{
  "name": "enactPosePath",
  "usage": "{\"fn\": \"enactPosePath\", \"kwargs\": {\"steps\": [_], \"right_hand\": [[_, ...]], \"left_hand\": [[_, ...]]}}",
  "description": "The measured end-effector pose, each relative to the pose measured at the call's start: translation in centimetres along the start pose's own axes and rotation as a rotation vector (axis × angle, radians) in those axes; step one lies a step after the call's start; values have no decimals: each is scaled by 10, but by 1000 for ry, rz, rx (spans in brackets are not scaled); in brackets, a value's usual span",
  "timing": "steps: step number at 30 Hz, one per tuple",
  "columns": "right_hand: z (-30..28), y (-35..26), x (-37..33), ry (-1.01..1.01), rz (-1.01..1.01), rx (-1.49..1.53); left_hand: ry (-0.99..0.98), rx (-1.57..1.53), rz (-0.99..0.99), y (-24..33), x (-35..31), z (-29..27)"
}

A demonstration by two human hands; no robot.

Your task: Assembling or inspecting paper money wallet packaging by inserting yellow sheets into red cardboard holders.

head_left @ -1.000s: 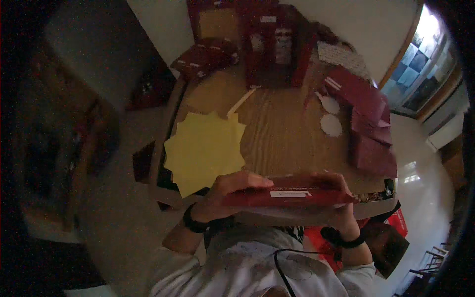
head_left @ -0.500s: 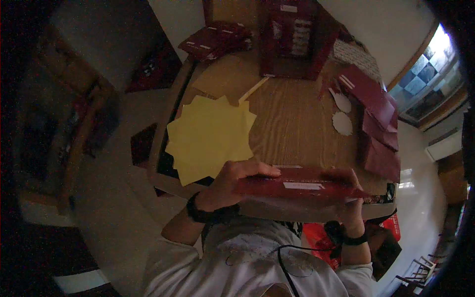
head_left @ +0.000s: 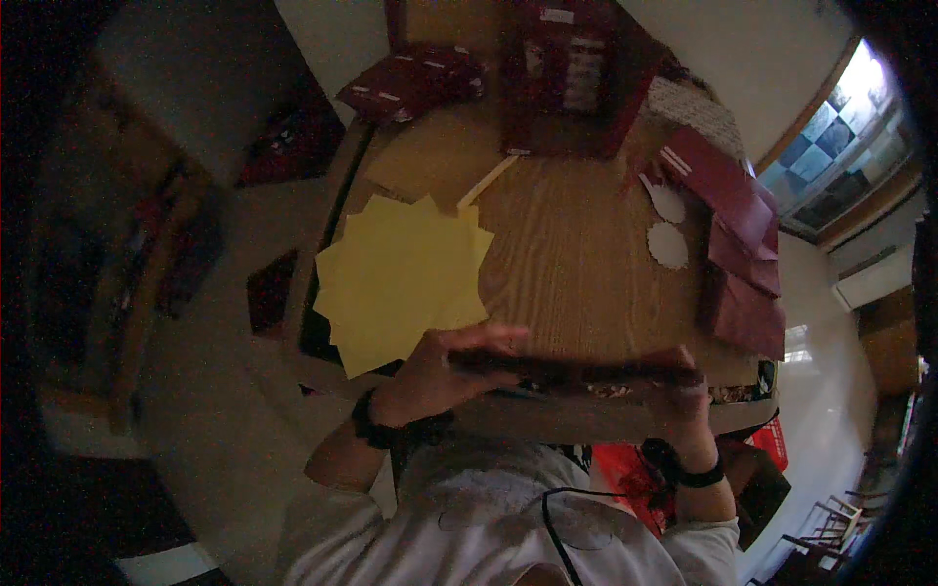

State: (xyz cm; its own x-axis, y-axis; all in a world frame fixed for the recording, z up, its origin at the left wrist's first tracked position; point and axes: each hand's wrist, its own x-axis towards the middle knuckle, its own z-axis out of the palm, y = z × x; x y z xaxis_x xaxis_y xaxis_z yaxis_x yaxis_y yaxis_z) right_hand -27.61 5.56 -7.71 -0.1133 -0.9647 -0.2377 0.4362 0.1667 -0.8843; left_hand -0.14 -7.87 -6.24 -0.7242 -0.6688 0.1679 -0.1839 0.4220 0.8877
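Note:
My left hand point(head_left: 435, 376) and my right hand point(head_left: 682, 402) hold a flat dark red packet point(head_left: 572, 371) between them at the table's near edge. It is tilted so that mostly its thin, dark edge shows, slightly blurred; whether it is a bag or a folder I cannot tell. The left fingers and thumb pinch its left end, and the right hand grips its right end. Beyond my left hand, a fanned pile of yellow paper sheets point(head_left: 401, 283) lies on the wood-grain table point(head_left: 567, 264).
At the back stand a dark red box point(head_left: 557, 132) and a pile of dark red packets point(head_left: 410, 83). Along the right side lie dark red pieces point(head_left: 743, 313), a white scalloped disc point(head_left: 668, 245) and a patterned light sheet point(head_left: 694, 115). A pale strip point(head_left: 489, 183) touches the yellow sheets.
The packet has tipped from showing its red face with a white label to nearly edge-on. Both hands still hold it; the left fingers have shifted slightly left.

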Motion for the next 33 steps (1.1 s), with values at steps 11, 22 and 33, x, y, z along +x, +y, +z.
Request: {"fn": "enactPosePath", "kwargs": {"steps": [11, 22, 33], "right_hand": [[6, -9, 32, -102, -303, -1150], [10, 40, 31, -376, -367, -1847], [-1, 35, 35, -387, -440, -1757]], "left_hand": [[1, 694, -36, -4, 6, 27], [-338, 778, 76, -27, -1, 91], [-410, 724, 91, -26, 3, 74]]}}
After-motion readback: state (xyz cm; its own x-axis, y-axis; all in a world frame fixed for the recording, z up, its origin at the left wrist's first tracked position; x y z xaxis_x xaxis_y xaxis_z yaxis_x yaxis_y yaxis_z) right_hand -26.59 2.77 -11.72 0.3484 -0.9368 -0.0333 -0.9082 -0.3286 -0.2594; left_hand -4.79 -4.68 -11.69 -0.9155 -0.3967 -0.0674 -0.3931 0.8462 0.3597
